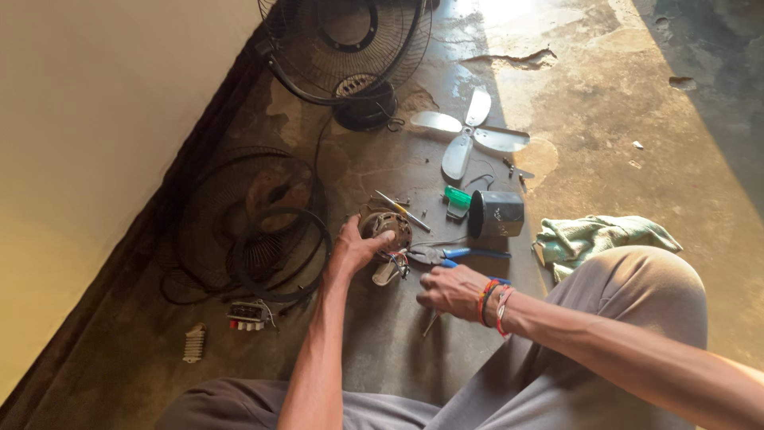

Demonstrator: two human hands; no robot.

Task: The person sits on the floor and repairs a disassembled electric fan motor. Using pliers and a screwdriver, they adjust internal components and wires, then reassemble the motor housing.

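My left hand [356, 245] grips a round fan motor [385, 225] with copper windings, which rests on the concrete floor. My right hand [450, 291], with coloured bracelets at the wrist, hovers just right of the motor with fingers curled; a thin metal tool [430, 323] sticks out below it. Blue-handled pliers [450, 255] lie between the two hands. A yellow-handled screwdriver [402, 211] lies across the motor's top edge.
A black motor housing [496, 213] and a green-handled tool [457, 197] lie behind the motor. A pale fan blade [471, 131] lies farther back. Wire fan guards [255, 227] lean by the wall, another guard [342, 48] on its stand. A green cloth [597, 237] lies right.
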